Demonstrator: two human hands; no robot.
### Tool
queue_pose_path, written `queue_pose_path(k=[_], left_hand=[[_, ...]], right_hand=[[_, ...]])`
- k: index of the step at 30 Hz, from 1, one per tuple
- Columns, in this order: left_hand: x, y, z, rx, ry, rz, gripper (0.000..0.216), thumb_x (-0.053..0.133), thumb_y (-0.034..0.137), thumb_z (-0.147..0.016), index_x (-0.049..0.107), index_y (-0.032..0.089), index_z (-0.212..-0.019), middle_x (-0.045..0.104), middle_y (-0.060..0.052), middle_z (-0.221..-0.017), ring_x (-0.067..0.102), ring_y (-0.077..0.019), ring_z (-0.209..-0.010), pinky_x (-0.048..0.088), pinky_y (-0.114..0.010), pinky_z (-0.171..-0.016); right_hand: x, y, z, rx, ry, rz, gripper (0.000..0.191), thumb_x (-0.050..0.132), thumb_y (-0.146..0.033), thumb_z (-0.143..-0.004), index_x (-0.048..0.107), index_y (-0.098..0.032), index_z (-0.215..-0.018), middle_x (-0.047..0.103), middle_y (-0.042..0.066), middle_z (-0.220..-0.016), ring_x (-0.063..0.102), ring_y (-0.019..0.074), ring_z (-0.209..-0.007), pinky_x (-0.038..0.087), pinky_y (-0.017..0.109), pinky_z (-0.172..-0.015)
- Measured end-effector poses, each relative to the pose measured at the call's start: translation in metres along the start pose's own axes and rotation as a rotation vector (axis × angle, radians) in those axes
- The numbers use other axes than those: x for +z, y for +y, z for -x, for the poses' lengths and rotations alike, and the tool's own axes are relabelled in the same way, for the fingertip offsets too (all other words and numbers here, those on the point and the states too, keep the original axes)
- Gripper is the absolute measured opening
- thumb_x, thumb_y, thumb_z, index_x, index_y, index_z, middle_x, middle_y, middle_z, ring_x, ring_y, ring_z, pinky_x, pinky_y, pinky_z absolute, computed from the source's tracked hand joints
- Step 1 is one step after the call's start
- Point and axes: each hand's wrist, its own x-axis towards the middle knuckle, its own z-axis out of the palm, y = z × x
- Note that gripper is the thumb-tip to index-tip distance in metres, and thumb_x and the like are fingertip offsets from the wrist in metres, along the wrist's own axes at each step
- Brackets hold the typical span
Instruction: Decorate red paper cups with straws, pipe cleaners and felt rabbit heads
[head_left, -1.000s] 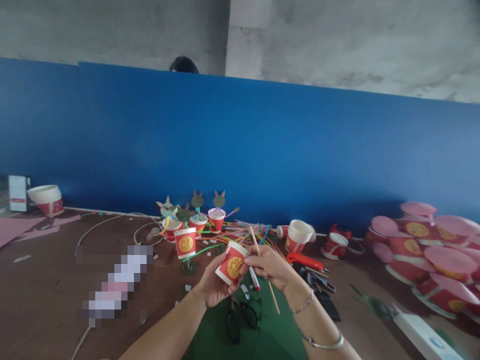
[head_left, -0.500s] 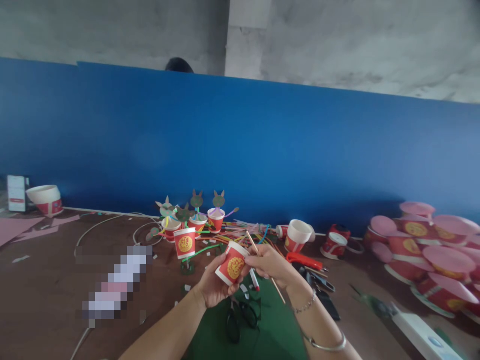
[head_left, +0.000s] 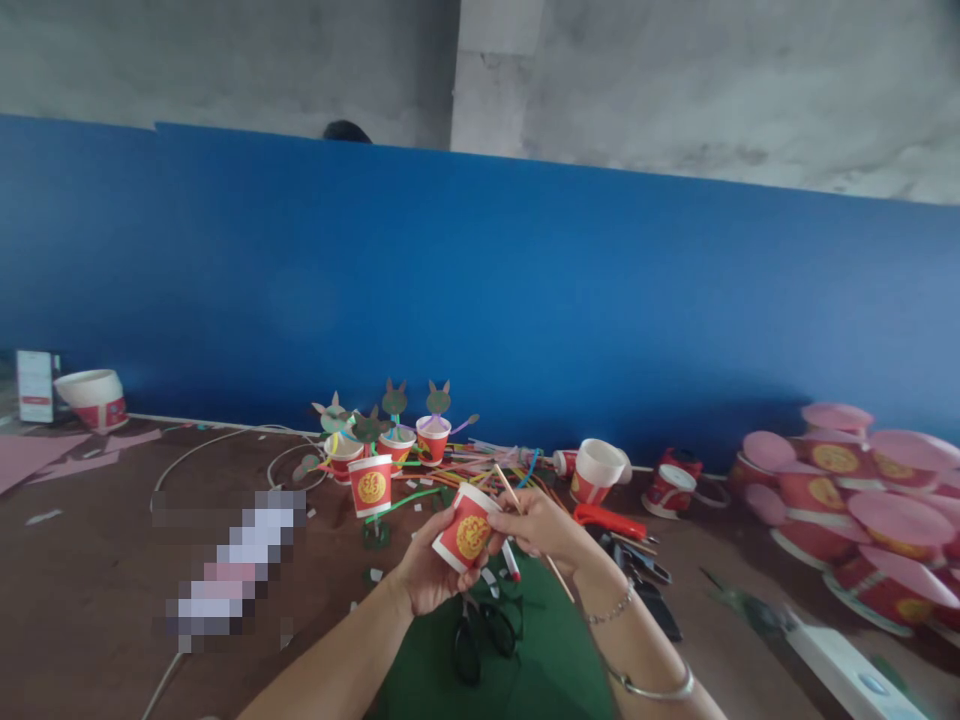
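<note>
A red and white paper cup (head_left: 469,532) with a gold round emblem is tilted in my left hand (head_left: 426,568), whose fingers wrap round its side and base. My right hand (head_left: 536,525) is closed on a thin wooden stick (head_left: 507,484) that slants down past the palm. Its fingertips touch the cup's right side. Below the cup, black-handled scissors (head_left: 480,635) lie on a green sheet (head_left: 555,665). A white marker with a red end (head_left: 511,562) lies just beneath my right hand.
Behind stand several cups with paper cat heads (head_left: 438,400), near coloured pipe cleaners (head_left: 487,458). To the right are a stacked white cup (head_left: 598,462), a red-handled tool (head_left: 609,521) and cups with pink discs (head_left: 896,515). A blue partition (head_left: 480,280) closes off the back.
Both hands, the cup and the stick hold almost the same position. Beyond the partition, the top of a person's head has shifted slightly left.
</note>
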Motion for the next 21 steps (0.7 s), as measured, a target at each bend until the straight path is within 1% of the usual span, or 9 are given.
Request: queue_pose_path(k=[5,9,11,13,16,18,21], left_hand=[[0.006,0.000,0.002,0.033,0.067,0.030,0.050,0.044,0.047,-0.087,0.061,0.001,-0.097,0.069,-0.013,-0.072,0.066,-0.0158,-0.060,0.051,-0.020,-0.051],[0.006,-0.001,0.001,0.052,0.061,-0.008,0.050,0.043,0.046,-0.087,0.062,0.001,-0.097,0.068,-0.013,-0.069,0.065,-0.0154,-0.055,0.050,-0.020,-0.046],[0.006,-0.001,0.001,0.054,0.062,-0.006,0.048,0.043,0.046,-0.087,0.062,0.002,-0.097,0.068,-0.013,-0.070,0.065,-0.0156,-0.056,0.049,-0.019,-0.046],[0.006,0.000,0.001,0.065,0.072,0.012,0.047,0.044,0.045,-0.087,0.061,0.003,-0.097,0.068,-0.012,-0.071,0.065,-0.0154,-0.056,0.049,-0.019,-0.046],[0.006,0.001,0.001,0.085,0.082,0.041,0.048,0.044,0.047,-0.087,0.060,0.003,-0.099,0.068,-0.012,-0.071,0.065,-0.0152,-0.055,0.048,-0.019,-0.044],[0.006,0.002,0.002,0.084,0.069,0.047,0.048,0.045,0.047,-0.087,0.059,0.003,-0.100,0.068,-0.012,-0.070,0.064,-0.0152,-0.054,0.046,-0.018,-0.042],[0.007,0.002,0.002,0.088,0.031,0.042,0.046,0.046,0.046,-0.086,0.058,0.004,-0.100,0.067,-0.010,-0.069,0.063,-0.0144,-0.051,0.045,-0.018,-0.041]], right_hand=[[0.006,0.003,-0.005,0.023,0.084,-0.037,0.024,0.064,-0.036,-0.067,0.049,-0.017,-0.064,0.066,0.000,-0.050,0.024,0.0003,-0.027,0.010,0.019,-0.032],[0.010,0.008,-0.010,0.001,0.111,-0.062,0.021,0.061,-0.033,-0.069,0.048,-0.017,-0.062,0.060,-0.002,-0.042,0.027,0.0009,-0.027,0.009,0.019,-0.034],[0.010,0.008,-0.010,-0.012,0.096,-0.053,0.022,0.060,-0.035,-0.070,0.050,-0.016,-0.064,0.059,-0.003,-0.042,0.027,0.0010,-0.028,0.010,0.019,-0.033],[0.009,0.005,-0.007,-0.037,0.053,-0.058,0.023,0.059,-0.036,-0.072,0.052,-0.015,-0.070,0.064,-0.001,-0.049,0.027,0.0007,-0.029,0.011,0.018,-0.033],[0.007,-0.002,-0.002,-0.061,-0.004,-0.101,0.019,0.058,-0.029,-0.070,0.052,-0.015,-0.081,0.069,0.001,-0.060,0.027,0.0002,-0.030,0.012,0.017,-0.033],[0.007,-0.004,0.000,-0.053,-0.006,-0.130,0.020,0.056,-0.025,-0.066,0.050,-0.015,-0.083,0.069,0.001,-0.060,0.027,0.0002,-0.029,0.010,0.017,-0.032],[0.009,-0.003,-0.002,-0.050,0.002,-0.149,0.017,0.055,-0.025,-0.067,0.049,-0.016,-0.079,0.068,0.001,-0.057,0.026,0.0004,-0.029,0.009,0.018,-0.032]])
